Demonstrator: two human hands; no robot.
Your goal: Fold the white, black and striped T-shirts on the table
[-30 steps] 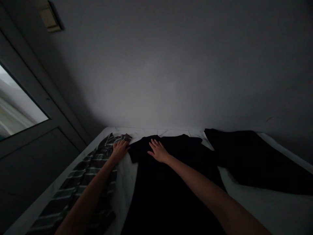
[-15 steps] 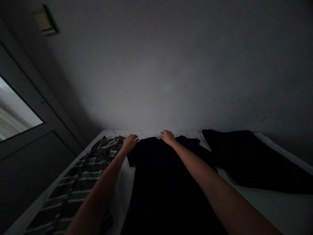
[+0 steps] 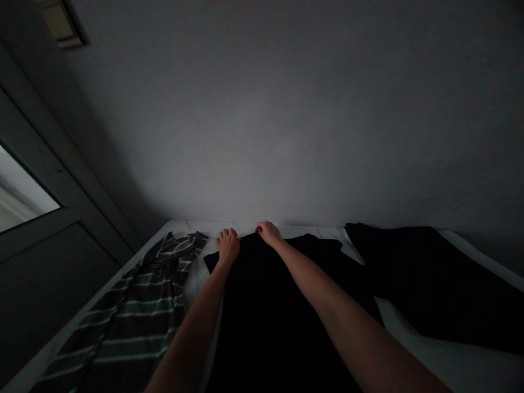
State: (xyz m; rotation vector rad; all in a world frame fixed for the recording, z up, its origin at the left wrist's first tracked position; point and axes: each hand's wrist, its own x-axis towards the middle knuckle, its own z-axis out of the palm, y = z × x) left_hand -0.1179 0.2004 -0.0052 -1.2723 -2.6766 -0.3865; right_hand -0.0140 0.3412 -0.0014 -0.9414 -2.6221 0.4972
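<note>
A black T-shirt (image 3: pixel 278 322) lies spread out in front of me, its collar end towards the wall. My left hand (image 3: pixel 228 244) is closed on the shirt's left shoulder, fingers curled over the edge. Near the collar, my right hand (image 3: pixel 268 233) pinches the cloth between thumb and fingers. The shirt's edge rises slightly between both hands. Its dark cloth hides any folds, and my forearms cover part of it.
To the left lies a striped garment (image 3: pixel 135 311) with green and pale bands. Another black garment (image 3: pixel 426 278) lies at the right. The pale marbled surface (image 3: pixel 180 225) ends against a grey wall (image 3: pixel 286 120). A door (image 3: pixel 61 234) stands at the left.
My left hand has moved right and closed on the shirt's shoulder. My right hand has shifted slightly left and now grips near the collar. The shirt's top edge has been drawn up.
</note>
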